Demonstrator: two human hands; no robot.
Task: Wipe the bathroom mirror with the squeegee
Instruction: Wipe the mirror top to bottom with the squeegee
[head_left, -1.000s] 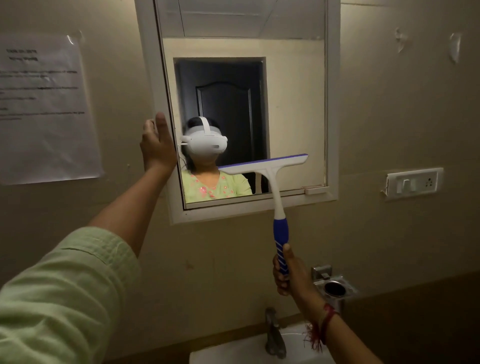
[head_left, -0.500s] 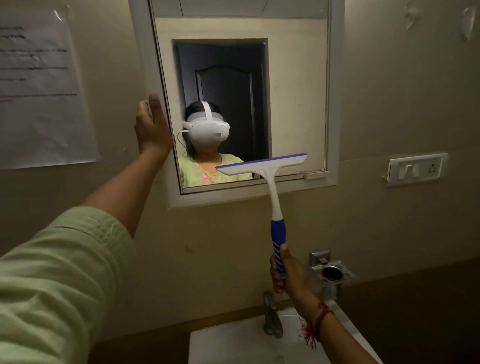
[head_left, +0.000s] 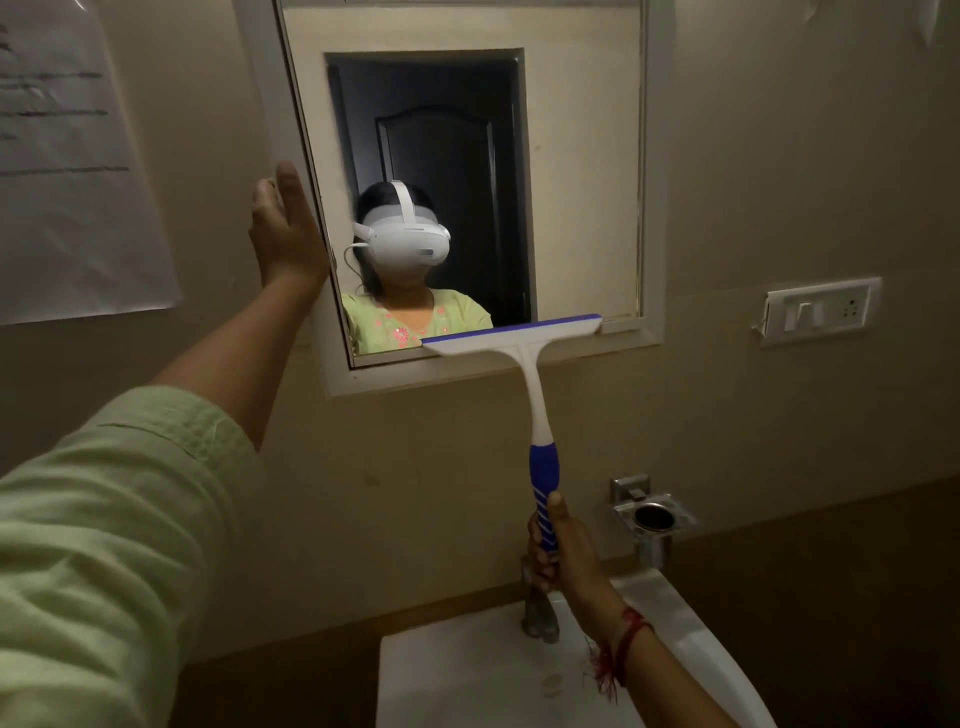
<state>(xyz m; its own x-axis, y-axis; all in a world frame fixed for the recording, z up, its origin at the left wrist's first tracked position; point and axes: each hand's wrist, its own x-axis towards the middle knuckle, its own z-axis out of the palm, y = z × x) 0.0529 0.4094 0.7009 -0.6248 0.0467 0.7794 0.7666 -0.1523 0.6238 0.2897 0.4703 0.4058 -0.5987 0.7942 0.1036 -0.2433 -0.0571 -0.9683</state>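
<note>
Squeegee (head_left: 519, 343) sits at the mirror's (head_left: 582, 156) bottom edge, toward five o'clock on the glass, its blade stretched from nine to three o'clock and tilted slightly up at the right end. The handle is the long axis, running down toward six o'clock into the right hand (head_left: 563, 551), which is wrapped tight around the blue grip, thumb laid along it, probably to steer the blade from below. The left hand (head_left: 283, 234) rests with fingers together on the frame's left side at nine o'clock, likely bracing the mirror against the push.
</note>
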